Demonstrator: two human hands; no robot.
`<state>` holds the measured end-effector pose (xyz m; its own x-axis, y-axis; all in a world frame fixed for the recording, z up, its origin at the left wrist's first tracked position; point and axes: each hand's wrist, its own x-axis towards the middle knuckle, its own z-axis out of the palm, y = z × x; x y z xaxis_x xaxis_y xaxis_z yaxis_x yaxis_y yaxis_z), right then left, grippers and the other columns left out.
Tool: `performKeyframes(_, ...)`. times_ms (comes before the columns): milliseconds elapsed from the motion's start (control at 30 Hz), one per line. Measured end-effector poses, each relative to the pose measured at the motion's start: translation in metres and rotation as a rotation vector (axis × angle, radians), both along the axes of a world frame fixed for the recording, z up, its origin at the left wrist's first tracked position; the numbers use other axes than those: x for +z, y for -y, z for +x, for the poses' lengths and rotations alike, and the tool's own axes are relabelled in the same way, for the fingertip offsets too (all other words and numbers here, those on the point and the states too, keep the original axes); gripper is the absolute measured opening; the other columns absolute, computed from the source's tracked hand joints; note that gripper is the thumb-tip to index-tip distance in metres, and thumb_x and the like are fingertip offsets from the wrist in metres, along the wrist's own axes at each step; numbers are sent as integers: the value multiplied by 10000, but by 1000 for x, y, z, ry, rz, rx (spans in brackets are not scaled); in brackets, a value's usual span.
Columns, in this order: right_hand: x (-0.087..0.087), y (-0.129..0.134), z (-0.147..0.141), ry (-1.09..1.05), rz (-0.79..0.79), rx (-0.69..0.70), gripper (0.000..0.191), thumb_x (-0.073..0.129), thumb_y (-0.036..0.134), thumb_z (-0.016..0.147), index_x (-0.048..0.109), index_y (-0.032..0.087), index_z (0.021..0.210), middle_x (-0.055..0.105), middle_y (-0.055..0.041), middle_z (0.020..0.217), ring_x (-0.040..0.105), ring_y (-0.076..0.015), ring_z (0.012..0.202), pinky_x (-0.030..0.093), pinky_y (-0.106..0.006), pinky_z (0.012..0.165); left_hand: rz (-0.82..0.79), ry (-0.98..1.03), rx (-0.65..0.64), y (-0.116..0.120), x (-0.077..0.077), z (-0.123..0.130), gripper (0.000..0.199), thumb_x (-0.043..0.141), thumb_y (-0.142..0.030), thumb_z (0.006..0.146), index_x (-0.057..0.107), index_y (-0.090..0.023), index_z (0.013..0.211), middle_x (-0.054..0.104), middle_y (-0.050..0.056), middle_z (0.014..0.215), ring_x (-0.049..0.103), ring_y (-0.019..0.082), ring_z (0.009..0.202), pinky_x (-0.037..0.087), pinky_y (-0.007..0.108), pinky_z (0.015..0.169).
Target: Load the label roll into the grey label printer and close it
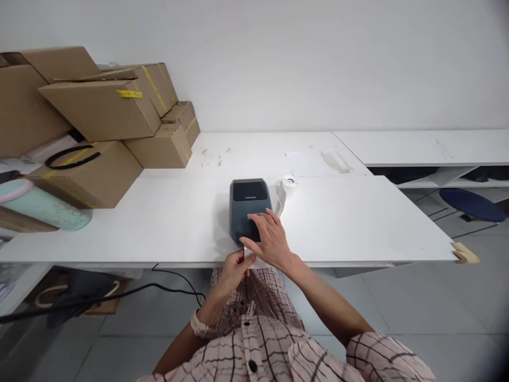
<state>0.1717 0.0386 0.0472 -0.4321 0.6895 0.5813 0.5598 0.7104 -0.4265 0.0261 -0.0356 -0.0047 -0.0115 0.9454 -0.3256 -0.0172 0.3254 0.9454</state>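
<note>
Landmark = grey device (240,212), near the front edge of the tabletop (191,223), dark panel on its far end. Nearest, just in front of the device: left hand (231,273), thumb and index pinched closed on the left edge of a white slip (260,263) sitting at the device's near end. Can't tell whether the slip is attached to the device or free; the hands cover that join. Right hand (271,239) comes in over the device's near right corner: fingers spread, nothing gripped, index tip over the casing, thumb stretched across the near end just above the left fingers. Actual contact on the casing: can't confirm. Step in hand, my read: two-handed handling of the slip at the device's near end, left holding, right steadying or guiding. Next move calls for a light, steady left pinch, slip kept flat, right fingers placed so the device doesn't slide. Just right of the device: small white cylinder (289,184), thin white cord beside it. Left of the device, well apart: mint tumbler (51,207) lying tilted. Beyond the device: pale sheet (300,164) to the far right, stacked cardboard boxes (159,148) to the far left.
</note>
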Motion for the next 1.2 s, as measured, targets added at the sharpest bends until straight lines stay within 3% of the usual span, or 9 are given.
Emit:
performKeyframes(167,-7,2,23,-422,-308,-213,554,450,525,998,400,272,1488,540,-126,1470,481,-307,1397,424,-558,1132,186,-114,340,-10,7,-32,459,582,-637,850,635,-191,759,552,-5,656,478,117,589,373,237,522)
performKeyframes(267,-3,-7,34,-559,-538,-204,584,387,585,1006,384,302,1516,504,-105,1525,463,-300,1425,431,-546,1132,309,-108,463,-36,22,-51,378,627,-545,849,679,-205,1006,690,74,1009,626,190,910,506,269,702)
performKeyframes(400,18,-33,31,-593,-585,-78,605,399,635,988,369,361,1528,407,-42,1607,412,-282,1467,383,-525,1177,360,-96,422,-82,41,-56,405,686,-370,819,638,-220,1192,632,122,1315,564,261,1243,464,384,1016)
performKeyframes(600,49,-93,12,-561,-450,-28,740,384,635,994,159,286,1607,621,-111,1405,540,-280,1350,398,-528,1132,153,-184,260,-133,33,-41,735,797,-308,703,514,-212,1375,548,172,1440,543,319,1288,468,402,998)
performKeyframes(700,55,-115,4,-429,-273,-91,762,423,593,992,144,240,1607,629,-141,1381,564,-306,1286,423,-539,1082,161,-269,225,-142,24,-37,755,746,-253,716,471,-203,1418,614,148,1362,619,285,1172,499,372,932)
performKeyframes(833,50,-124,-9,8,15,-124,465,392,358,1024,486,155,1431,608,-173,1397,539,-326,1274,399,-492,1067,201,-340,234,-142,17,-37,712,689,-231,743,482,-187,1422,637,137,1348,639,268,1150,497,367,945)
performKeyframes(1000,29,-120,-31,741,-197,99,376,349,218,1030,667,54,1145,751,-224,1024,693,-292,1022,331,-457,1078,228,-447,226,-145,9,-42,664,663,-234,762,526,-205,1412,674,116,1320,629,296,1206,457,422,1047)
performKeyframes(1100,26,-124,-35,824,-280,216,321,434,231,1012,712,73,1037,766,-187,905,718,-279,948,315,-472,1089,263,-416,225,-148,3,-46,659,633,-178,759,542,-206,1411,659,105,1361,597,284,1277,419,409,1112)
performKeyframes(1200,34,-131,-23,800,-359,363,322,447,283,1024,671,140,1206,768,-128,1014,701,-248,995,413,-412,1009,320,-394,220,-149,0,-48,657,603,-129,744,568,-211,1395,670,87,1352,594,277,1288,409,411,1135)
